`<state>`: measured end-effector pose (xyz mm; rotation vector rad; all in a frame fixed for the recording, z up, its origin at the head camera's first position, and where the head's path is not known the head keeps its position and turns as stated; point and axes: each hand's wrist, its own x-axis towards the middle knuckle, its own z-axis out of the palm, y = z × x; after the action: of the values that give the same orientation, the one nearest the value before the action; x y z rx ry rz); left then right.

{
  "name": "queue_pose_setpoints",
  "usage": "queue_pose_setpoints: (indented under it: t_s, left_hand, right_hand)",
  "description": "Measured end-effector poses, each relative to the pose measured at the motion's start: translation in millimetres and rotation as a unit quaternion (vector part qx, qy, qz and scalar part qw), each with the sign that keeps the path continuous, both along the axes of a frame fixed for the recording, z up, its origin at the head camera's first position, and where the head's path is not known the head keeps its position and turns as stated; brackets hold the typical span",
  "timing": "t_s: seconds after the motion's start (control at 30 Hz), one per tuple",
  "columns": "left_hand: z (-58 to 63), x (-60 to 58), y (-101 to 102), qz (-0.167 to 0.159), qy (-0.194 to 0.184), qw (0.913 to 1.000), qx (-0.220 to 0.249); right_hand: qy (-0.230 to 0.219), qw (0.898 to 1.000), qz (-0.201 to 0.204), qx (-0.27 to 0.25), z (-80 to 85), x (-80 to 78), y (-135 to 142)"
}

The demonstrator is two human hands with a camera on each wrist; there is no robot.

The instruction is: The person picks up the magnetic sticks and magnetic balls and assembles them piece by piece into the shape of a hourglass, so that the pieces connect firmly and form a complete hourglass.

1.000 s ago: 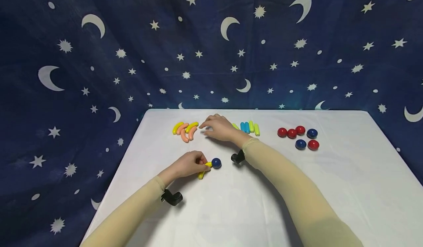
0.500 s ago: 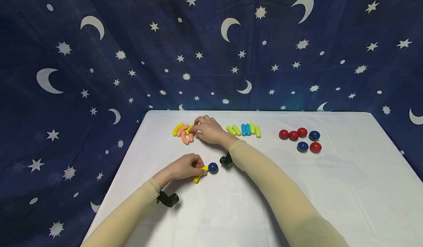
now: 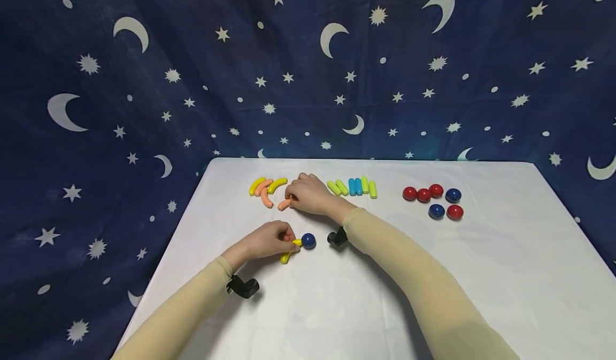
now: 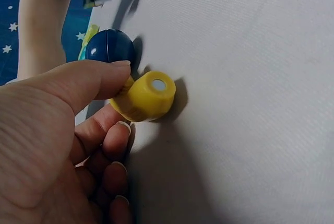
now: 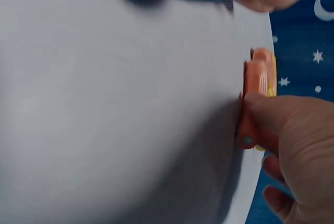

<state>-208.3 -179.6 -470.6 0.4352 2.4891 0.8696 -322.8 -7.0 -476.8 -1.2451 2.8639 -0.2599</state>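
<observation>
In the head view, my left hand (image 3: 263,240) pinches a yellow curved magnetic rod (image 3: 286,257) between thumb and fingers. At the rod's far end sits a dark blue ball (image 3: 308,240), touching it. A pale metal disc shows in the rod's near end (image 4: 158,85) in the left wrist view. Farther back, my right hand (image 3: 314,195) pinches an orange curved magnetic rod (image 3: 284,205), partly hidden by the fingers. The thumb lies across this orange rod (image 5: 248,130) in the right wrist view. More curved rods, yellow (image 3: 277,185) and orange (image 3: 267,198), lie just left of that hand.
Short straight rods, lime green (image 3: 372,189) and blue (image 3: 355,186), lie in a row right of my right hand. Several red balls (image 3: 424,195) and two blue balls (image 3: 436,211) are grouped farther right. Behind the white table (image 3: 481,274) hangs a starry blue cloth (image 3: 308,114).
My right hand moved left to the curved rods, took hold of an orange one and drew it slightly away from the others. My left hand keeps its pinch on the yellow rod, a little farther left.
</observation>
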Motion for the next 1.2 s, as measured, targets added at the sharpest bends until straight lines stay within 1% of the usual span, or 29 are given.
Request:
queue_pose_setpoints:
  t_s: [0.1, 0.17, 0.23, 0.33, 0.43, 0.47, 0.53, 0.6, 0.67, 0.7, 0.77, 0.83, 0.93, 1.2]
  left_hand:
    - [-0.3, -0.3, -0.2, 0.005, -0.011, 0.9999, -0.004]
    - [-1.2, -0.5, 0.1, 0.011, -0.017, 0.9998, -0.007]
    - [-2.1, -0.5, 1.4, 0.016, -0.018, 0.9997, -0.010]
    - [-3.3, -0.4, 5.7, 0.027, -0.018, 0.9994, -0.015]
    - [-2.2, -0.1, 12.3, 0.037, -0.015, 0.9990, -0.018]
    - [-1.8, 0.0, 14.6, 0.041, -0.015, 0.9989, -0.017]
    - [-1.0, -0.1, 19.3, 0.048, -0.011, 0.9987, -0.014]
    - [-0.6, -0.6, 23.5, 0.055, -0.005, 0.9984, -0.013]
    - [-0.5, -1.4, 27.9, 0.061, -0.001, 0.9980, -0.014]
    - [-0.5, -1.6, 30.2, 0.063, 0.002, 0.9979, -0.015]
    - [-1.2, -2.0, 34.7, 0.065, 0.009, 0.9977, -0.019]
    - [-1.5, -2.2, 39.7, 0.066, 0.015, 0.9975, -0.021]
    - [-0.7, -2.3, 47.5, 0.066, 0.022, 0.9974, -0.022]
    - [1.4, -4.3, 63.1, 0.055, 0.029, 0.9975, -0.034]
  right_hand:
    - [0.013, 1.000, -0.003, 0.016, 1.6, 13.9, 11.3]
    - [0.021, 1.000, -0.007, 0.003, 3.6, 23.6, 22.5]
    - [0.016, 0.999, -0.021, -0.024, 6.3, 33.5, 36.5]
    - [-0.013, 0.996, -0.051, -0.070, 7.7, 48.5, 63.1]
    - [-0.059, 0.988, -0.098, -0.107, 5.3, 62.8, 91.7]
    - [-0.078, 0.983, -0.117, -0.117, 3.7, 67.2, 100.4]
    - [-0.119, 0.970, -0.155, -0.144, 0.5, 75.2, 115.5]
    - [-0.167, 0.952, -0.187, -0.173, -2.7, 82.6, 127.5]
    - [-0.211, 0.932, -0.216, -0.198, -5.4, 89.6, 136.1]
    - [-0.224, 0.926, -0.226, -0.205, -6.5, 92.6, 139.3]
    - [-0.236, 0.918, -0.239, -0.212, -8.7, 97.9, 144.0]
    - [-0.231, 0.917, -0.247, -0.211, -10.6, 101.7, 145.9]
    - [-0.219, 0.920, -0.248, -0.211, -13.2, 104.8, 146.4]
    - [-0.225, 0.914, -0.258, -0.216, -12.0, 108.6, 146.3]
